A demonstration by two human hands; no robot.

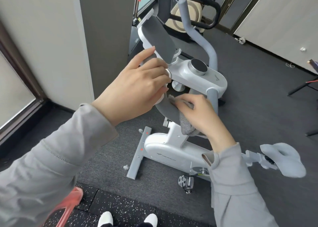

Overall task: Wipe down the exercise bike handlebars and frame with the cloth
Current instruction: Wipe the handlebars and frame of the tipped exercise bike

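- The left hand (pixel 136 87) curls over the left grip of the white exercise bike's (pixel 173 151) grey handlebar (pixel 165 104), fingers wrapped round it.
- The right hand (pixel 197 113) presses a grey fleecy cloth (pixel 186 125) against the handlebar's dark curved pad, fingers bent over the cloth, apparently gripping it.
- The pale grey saddle (pixel 284 159) sits at lower right.

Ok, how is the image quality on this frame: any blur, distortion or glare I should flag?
Head view: strong wide-angle bending, so the wall edges lean; the left hand on the handlebar and the right hand pressing the cloth are slightly motion-soft; light is even and diffuse, with mild sheen on the white frame and no harsh glare.
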